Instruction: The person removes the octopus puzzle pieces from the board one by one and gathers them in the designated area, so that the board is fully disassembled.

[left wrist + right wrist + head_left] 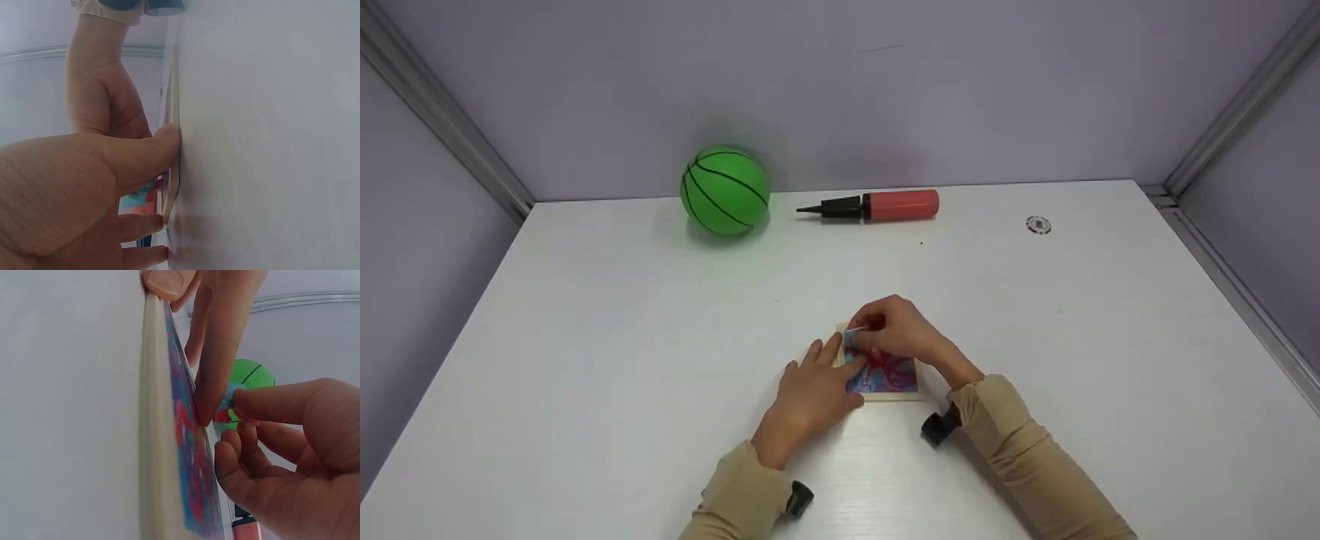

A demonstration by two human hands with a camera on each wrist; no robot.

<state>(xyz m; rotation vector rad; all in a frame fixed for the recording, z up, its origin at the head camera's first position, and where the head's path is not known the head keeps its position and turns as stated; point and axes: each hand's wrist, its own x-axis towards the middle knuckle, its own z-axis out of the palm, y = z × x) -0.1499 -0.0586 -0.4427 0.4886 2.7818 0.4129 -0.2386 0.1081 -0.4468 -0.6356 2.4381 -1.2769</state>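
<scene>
A small jigsaw puzzle (889,381) with a red, blue and purple picture lies in a pale wooden frame (894,399) on the table. My left hand (814,390) rests at its left side with fingers spread. Its index finger (212,382) presses on the picture, and the thumb (166,143) touches the frame's near edge. Over the top left corner, my right hand (904,330) pinches a light blue and red puzzle piece (227,398) between thumb and fingertips. The piece looks tilted up from the picture; its lower edge is partly hidden by fingers.
A green ball (725,190) with black lines stands at the back of the white table (585,337). Right of it lies a red and black hand pump (901,205). A round black and white chip (1039,225) lies at the back right. Walls enclose the back and sides.
</scene>
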